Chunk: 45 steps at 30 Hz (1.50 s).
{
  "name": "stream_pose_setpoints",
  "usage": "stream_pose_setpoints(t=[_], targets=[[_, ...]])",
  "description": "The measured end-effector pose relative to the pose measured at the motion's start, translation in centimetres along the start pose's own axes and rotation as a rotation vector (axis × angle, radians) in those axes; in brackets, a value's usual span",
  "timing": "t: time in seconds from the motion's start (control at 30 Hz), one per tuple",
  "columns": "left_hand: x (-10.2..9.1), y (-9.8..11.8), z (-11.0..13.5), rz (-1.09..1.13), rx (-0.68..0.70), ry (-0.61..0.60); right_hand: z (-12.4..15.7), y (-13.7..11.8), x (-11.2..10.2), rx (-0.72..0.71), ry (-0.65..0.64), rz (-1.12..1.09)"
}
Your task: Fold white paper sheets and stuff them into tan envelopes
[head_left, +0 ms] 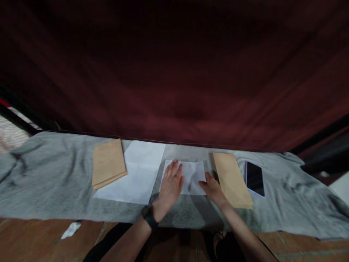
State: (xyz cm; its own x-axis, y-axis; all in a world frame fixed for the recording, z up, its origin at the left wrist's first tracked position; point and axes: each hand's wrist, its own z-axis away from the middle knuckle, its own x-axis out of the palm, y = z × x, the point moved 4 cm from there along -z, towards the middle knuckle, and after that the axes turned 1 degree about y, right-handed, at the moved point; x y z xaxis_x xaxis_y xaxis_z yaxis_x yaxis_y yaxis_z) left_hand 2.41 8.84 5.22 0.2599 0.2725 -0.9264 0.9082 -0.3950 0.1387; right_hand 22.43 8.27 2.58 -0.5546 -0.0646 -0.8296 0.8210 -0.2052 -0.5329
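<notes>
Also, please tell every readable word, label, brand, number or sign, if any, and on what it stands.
Readable text: none.
Brown envelopes at left: faint reddish marks, too small and blurred to read.
White paper under the left hand: no text visible.
Smartphone: dark screen, no text visible.

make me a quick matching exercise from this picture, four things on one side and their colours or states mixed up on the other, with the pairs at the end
Things
1. phone
2. watch
3. small sheet
4. cloth

Colours or states
A. white, partly under the left hand
B. grey and wrinkled
C. lying with its dark screen up
D. black, being worn

Pairs: 1-C, 2-D, 3-A, 4-B
</notes>
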Motion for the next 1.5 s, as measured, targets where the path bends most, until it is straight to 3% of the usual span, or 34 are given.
stream_pose_setpoints(t=[0.07, 0.2, 0.47, 0.67, 0.8, 0.9, 1.0, 1.07, 1.17, 1.3, 1.5], targets=[[1.5, 1.6, 0.9, 0.035, 0.102, -0.047, 0.1, -0.1, 0.0, -0.029, 0.022, -0.008], [3.2, 2.6, 2.0, 0.033, 0.062, -0.09, 0.2, -0.2, -0.1, -0.042, 0.042, -0.005], [4.0, 3.0, 2.3, 0.004, -0.006, -0.058, 0.4, -0.1, 0.4, -0.077, 0.076, 0.085], [3.7, 2.6, 2.1, 0.043, 0.059, -0.086, 1.0, -0.7, 0.2, -0.061, 0.059, 0.248], [3.2, 2.4, 2.0, 0.041, 0.074, -0.09, 2.0, -2.0, -0.4, -0.153, 0.254, 0.402], [3.0, 2.3, 1.9, 0.043, 0.104, -0.114, 2.5, -3.6, -0.1, -0.335, 0.387, 0.42], [3.0, 2.3, 1.8, 0.033, 0.141, -0.149, 2.2, -5.1, 1.6, -0.541, 0.304, 0.317], [3.2, 2.3, 1.9, 0.025, 0.135, -0.147, 1.6, -5.4, 2.8, -0.589, 0.222, 0.272], [3.7, 2.1, 2.1, 0.008, 0.082, -0.119, 0.6, -5.1, 4.0, -0.564, 0.178, 0.297], [4.1, 1.9, 2.2, 0.027, 0.024, -0.1, 0.1, -4.4, 4.4, -0.554, 0.211, 0.37], [3.7, 1.2, -0.2, 0.042, -0.032, -0.104, -0.1, -4.1, 4.8, -0.547, 0.214, 0.391]])
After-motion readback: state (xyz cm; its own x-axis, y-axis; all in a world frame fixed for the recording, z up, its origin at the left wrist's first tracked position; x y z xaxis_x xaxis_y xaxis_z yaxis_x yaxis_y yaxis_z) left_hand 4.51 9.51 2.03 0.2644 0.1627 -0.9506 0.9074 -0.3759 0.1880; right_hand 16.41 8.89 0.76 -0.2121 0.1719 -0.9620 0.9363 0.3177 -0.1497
